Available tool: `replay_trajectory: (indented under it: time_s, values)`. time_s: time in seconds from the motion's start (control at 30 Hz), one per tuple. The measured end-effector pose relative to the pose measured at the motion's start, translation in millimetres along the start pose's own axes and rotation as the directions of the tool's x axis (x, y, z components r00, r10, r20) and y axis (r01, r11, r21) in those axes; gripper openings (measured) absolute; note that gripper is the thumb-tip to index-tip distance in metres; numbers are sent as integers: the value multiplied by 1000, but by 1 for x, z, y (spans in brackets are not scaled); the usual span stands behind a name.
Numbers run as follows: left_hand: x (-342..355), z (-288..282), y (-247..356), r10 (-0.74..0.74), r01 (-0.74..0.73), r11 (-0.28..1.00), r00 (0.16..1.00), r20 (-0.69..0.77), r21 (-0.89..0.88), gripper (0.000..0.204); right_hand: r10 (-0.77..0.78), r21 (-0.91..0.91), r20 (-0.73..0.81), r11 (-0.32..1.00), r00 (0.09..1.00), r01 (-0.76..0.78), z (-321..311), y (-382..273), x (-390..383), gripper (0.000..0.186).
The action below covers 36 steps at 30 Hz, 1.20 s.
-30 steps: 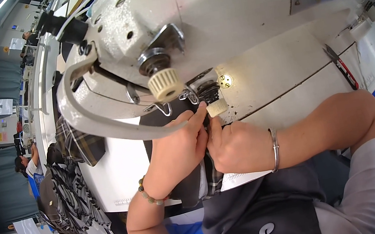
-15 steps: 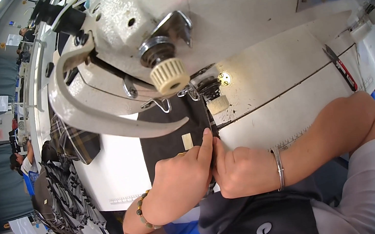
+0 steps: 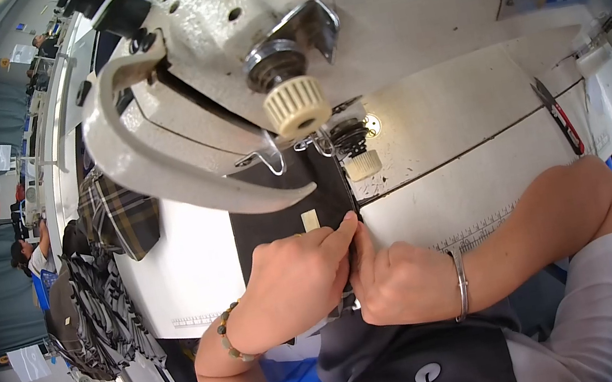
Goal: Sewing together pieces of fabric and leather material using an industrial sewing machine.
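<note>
Your left hand (image 3: 288, 279) and right hand (image 3: 404, 280): fingertips together on the edge of the dark fabric (image 3: 268, 228), grip hidden, can't tell. Fabric's at 11 o'clock. Hands slid toward 6, baring the pale tab (image 3: 311, 221); now a nearer stretch.

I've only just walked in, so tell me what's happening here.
At a white sewing machine, a person's left hand and right hand are on dark cloth, index fingertips close together near its right edge. The cloth runs out of sight beneath the machine. A pale patch shows on it just beyond the left hand.
</note>
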<state>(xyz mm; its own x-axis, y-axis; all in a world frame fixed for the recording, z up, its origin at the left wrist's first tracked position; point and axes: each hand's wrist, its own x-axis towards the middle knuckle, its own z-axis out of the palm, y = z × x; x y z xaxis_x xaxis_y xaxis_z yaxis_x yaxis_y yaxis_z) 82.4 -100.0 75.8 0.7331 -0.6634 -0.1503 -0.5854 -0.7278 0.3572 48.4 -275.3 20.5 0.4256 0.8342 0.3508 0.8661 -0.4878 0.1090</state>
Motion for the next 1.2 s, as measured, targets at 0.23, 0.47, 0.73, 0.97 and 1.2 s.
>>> replay_trajectory:
  time_s: [0.23,0.47,0.73,0.97,1.2]
  values:
    - [17,5,-16,-57,53,998,988,-141,-33,35,63,-69,-78,995,995,-68,12,8,5,32]
    - [24,9,-27,-84,79,996,973,-217,-31,39,71,-35,-88,997,994,-74,20,19,10,29]
    - [9,3,-10,-72,73,997,995,-64,20,45,9,-63,-121,998,993,-16,12,14,7,30]
    - [11,6,-11,-21,26,999,995,-98,47,40,18,-71,-92,997,996,-25,10,11,6,31]
    - [17,14,-19,-32,37,999,985,-169,27,37,32,-109,-73,993,997,-40,12,17,7,27]
